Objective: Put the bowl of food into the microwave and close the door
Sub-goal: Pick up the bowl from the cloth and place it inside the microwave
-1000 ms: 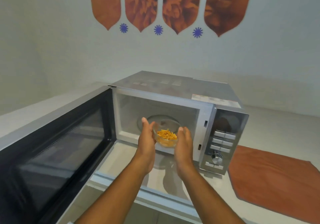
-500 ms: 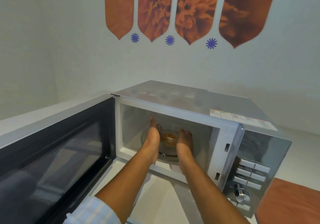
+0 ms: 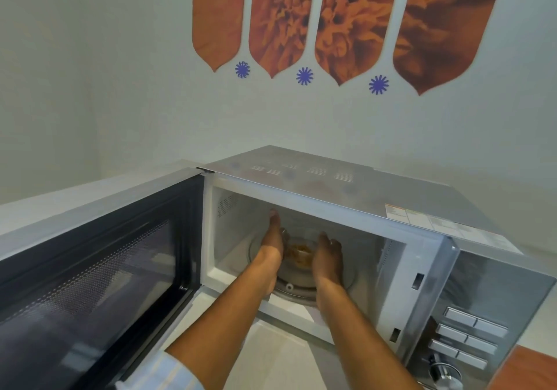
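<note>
Inside an open silver microwave (image 3: 346,178), a small glass bowl of food (image 3: 299,254) sits over the round glass turntable (image 3: 301,284), between two bare hands. The left hand (image 3: 272,243) cups the bowl's left side and the right hand (image 3: 327,257) cups its right side, both touching it. The microwave's dark-windowed door (image 3: 99,269) stands wide open to the left of the cavity

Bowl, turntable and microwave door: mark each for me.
bowl (image 3: 300,252), head view, on the food between the hands.
turntable (image 3: 297,281), head view, on the bare glass near its front edge.
microwave door (image 3: 99,272), head view, on its dark window.
</note>
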The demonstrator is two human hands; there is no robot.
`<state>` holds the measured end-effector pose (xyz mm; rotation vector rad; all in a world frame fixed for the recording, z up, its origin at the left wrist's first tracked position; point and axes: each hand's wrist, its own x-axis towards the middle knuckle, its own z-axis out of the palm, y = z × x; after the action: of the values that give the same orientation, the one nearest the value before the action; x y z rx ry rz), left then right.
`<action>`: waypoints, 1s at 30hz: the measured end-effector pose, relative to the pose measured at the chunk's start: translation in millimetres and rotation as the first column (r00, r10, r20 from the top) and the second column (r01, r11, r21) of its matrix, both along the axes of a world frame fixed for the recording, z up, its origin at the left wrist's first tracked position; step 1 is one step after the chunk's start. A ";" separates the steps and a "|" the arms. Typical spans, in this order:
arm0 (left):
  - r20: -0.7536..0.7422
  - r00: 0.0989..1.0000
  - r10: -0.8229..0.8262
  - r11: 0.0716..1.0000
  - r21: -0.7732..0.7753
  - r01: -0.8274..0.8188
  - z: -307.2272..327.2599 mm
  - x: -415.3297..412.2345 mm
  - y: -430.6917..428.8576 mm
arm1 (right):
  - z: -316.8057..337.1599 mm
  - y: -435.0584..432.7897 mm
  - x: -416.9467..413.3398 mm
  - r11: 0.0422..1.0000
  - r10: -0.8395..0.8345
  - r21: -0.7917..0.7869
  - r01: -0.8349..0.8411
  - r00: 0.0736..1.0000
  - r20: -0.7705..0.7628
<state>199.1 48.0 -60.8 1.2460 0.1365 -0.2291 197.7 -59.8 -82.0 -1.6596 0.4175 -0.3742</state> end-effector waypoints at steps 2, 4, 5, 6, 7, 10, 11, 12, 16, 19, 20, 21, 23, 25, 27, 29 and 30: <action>-0.001 1.000 0.001 1.000 0.005 -0.001 -2.2 2.1 0.4 | -0.6 0.9 0.4 1.000 0.005 0.002 -0.005 1.000 -0.002; 0.003 1.000 -0.007 1.000 0.022 0.007 -3.4 4.1 0.3 | -0.1 1.4 0.6 1.000 0.009 0.008 -0.009 1.000 -0.001; 0.005 1.000 -0.007 1.000 0.022 0.007 -4.7 5.8 0.2 | 0.2 1.4 0.8 1.000 0.011 0.010 -0.011 1.000 -0.001; 0.005 1.000 -0.007 1.000 0.025 0.007 -5.2 6.9 0.3 | 0.4 1.6 1.1 1.000 0.015 0.009 -0.015 1.000 -0.003; 0.004 1.000 -0.007 1.000 0.029 0.007 -5.4 7.8 0.5 | 0.9 2.1 1.0 1.000 0.017 0.005 -0.017 1.000 -0.005; -0.001 1.000 -0.003 0.999 0.035 0.003 -5.3 7.3 2.4 | 2.0 3.2 0.2 1.000 0.028 -0.006 -0.028 0.999 -0.020; -0.003 1.000 -0.002 1.000 0.030 0.002 -5.0 6.8 2.8 | 2.8 3.5 -0.4 1.000 0.028 -0.004 -0.028 0.999 -0.024; -0.009 1.000 0.000 1.000 0.027 0.000 -4.6 5.4 3.6 | 3.8 3.7 -1.4 1.000 0.028 -0.003 -0.028 0.999 -0.027; -0.026 0.998 0.052 0.999 0.007 -0.052 5.8 -6.6 7.0 | 8.6 0.9 -9.2 1.000 -0.006 0.012 0.006 1.000 0.018; 0.010 0.987 0.157 0.987 0.038 -0.158 16.9 -24.5 14.0 | 13.4 0.9 -21.3 0.998 -0.048 -0.025 0.050 0.995 0.085; 0.042 0.980 0.194 0.979 0.052 -0.196 18.2 -32.7 16.3 | 13.9 1.2 -26.4 0.998 -0.049 -0.034 0.053 0.994 0.100; 0.081 0.970 0.229 0.970 0.069 -0.235 19.9 -42.8 18.2 | 13.8 1.4 -31.7 0.998 -0.045 -0.039 0.050 0.992 0.121; 0.164 0.949 0.270 0.952 0.099 -0.289 19.9 -62.8 21.4 | 13.2 2.0 -44.9 0.998 -0.020 -0.057 0.030 0.985 0.171; 0.234 0.931 0.279 0.943 0.119 -0.312 17.7 -80.8 23.6 | 12.8 3.4 -61.2 0.996 0.015 -0.086 0.002 0.980 0.196; 0.276 0.914 0.299 0.930 0.132 -0.344 13.2 -96.4 26.0 | 11.6 6.1 -78.8 0.987 0.044 -0.163 -0.013 0.981 0.189; 0.320 0.890 0.324 0.916 0.130 -0.380 9.0 -113.1 29.8 | 10.8 10.5 -98.2 0.965 0.075 -0.260 -0.018 0.975 0.209; 0.346 0.877 0.335 0.910 0.123 -0.396 7.9 -122.8 31.9 | 10.5 13.3 -107.3 0.958 0.089 -0.286 -0.020 0.969 0.231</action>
<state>76.3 79.9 -52.9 1.4044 0.1155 0.3252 90.4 -46.5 -71.6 -1.8702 0.1383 -0.6097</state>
